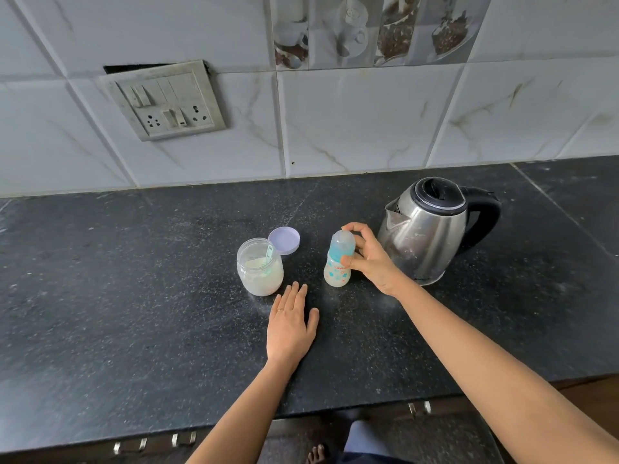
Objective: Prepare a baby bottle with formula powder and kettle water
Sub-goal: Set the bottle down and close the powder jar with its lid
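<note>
Right now the small translucent plastic baby bottle (337, 272), with a teal collar and a cloudy domed cap, is standing upright on the dark speckled stone bench (134, 296), its long axis pointing straight up, just left of the right hand (370, 259). That hand's fingers (360, 241) are curling round the cap while the thumb is pressing below the collar, so they are holding the bottle near its top. The left hand (289, 324) is lying flat on the bench, fingers straight and holding nothing, near the open clear jar of pale formula powder (259, 274), in which a small teal scoop (269, 254) is leaning. A round lilac lid (284, 240) is lying behind the jar, and a steel kettle with a black handle (423, 236) is standing just beyond the right hand. What the bottle is holding is hard to make out, and the cap is hiding the teat.
</note>
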